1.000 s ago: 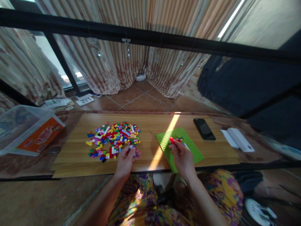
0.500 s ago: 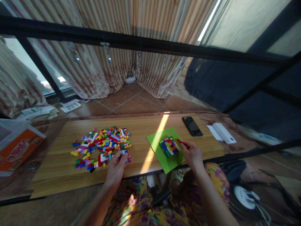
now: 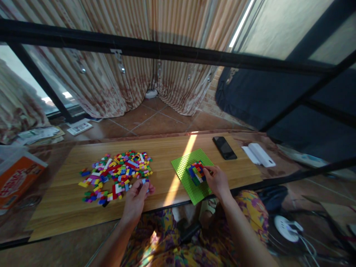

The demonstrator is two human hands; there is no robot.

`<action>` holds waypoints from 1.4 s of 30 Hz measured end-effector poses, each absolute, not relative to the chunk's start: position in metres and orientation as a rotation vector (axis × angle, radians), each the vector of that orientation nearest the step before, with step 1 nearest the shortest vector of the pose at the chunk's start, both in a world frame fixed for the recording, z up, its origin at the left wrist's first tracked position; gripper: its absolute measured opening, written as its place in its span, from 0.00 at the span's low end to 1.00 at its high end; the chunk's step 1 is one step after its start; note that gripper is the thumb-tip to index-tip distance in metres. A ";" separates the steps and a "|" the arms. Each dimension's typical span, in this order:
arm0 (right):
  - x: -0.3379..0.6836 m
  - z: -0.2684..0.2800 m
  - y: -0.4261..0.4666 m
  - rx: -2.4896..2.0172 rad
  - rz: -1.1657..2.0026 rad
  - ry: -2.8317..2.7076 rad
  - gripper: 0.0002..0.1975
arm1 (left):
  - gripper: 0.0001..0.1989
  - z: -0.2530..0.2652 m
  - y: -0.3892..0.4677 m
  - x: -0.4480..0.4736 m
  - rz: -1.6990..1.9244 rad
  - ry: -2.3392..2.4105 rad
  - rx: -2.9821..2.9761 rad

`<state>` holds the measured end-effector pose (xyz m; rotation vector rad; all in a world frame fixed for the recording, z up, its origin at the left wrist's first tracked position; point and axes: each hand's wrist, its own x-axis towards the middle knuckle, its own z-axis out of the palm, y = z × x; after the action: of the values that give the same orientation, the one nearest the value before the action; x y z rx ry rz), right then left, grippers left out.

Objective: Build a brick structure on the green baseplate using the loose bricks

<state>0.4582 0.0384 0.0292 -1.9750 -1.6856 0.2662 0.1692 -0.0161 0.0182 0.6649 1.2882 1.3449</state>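
Observation:
A block of multicoloured toy bricks (image 3: pixel 195 172) stands on a green studded baseplate (image 3: pixel 181 163). My right hand (image 3: pixel 218 180) is at the right side of this block, its fingers pinched on a red brick and touching the top; the fingers partly hide the brick. My left hand (image 3: pixel 136 194) is closed near the table's front edge, holding a small light blue brick (image 3: pixel 144 181) between thumb and fingers. Just beyond it spreads a pile of loose toy bricks (image 3: pixel 122 170) in many colours.
A black phone (image 3: pixel 224 148) lies behind the baseplate on the wooden table (image 3: pixel 158 163). A white object (image 3: pixel 260 154) is at the right end, and an orange-labelled clear box (image 3: pixel 16 181) at the left. A dark metal bar (image 3: pixel 167 52) crosses beyond the table.
My right hand has moved left with the red brick, from beside the block onto its top right. My left hand stays beside the pile. The whole view has shifted slightly.

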 end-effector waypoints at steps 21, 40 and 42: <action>0.469 0.025 0.054 -1.714 0.880 -1.222 0.24 | 0.19 0.013 -0.014 0.169 1.342 1.271 0.668; 0.327 0.036 0.004 -1.381 0.910 -1.691 0.16 | 0.19 0.007 -0.022 0.165 1.353 1.121 0.694; 0.305 0.032 0.003 -1.320 0.977 -1.725 0.15 | 0.18 0.003 -0.023 0.167 1.389 1.133 0.755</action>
<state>0.3047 0.0034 0.0319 -1.3197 -1.7246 0.9766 0.1665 -0.0225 0.0029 0.7549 1.1327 1.3890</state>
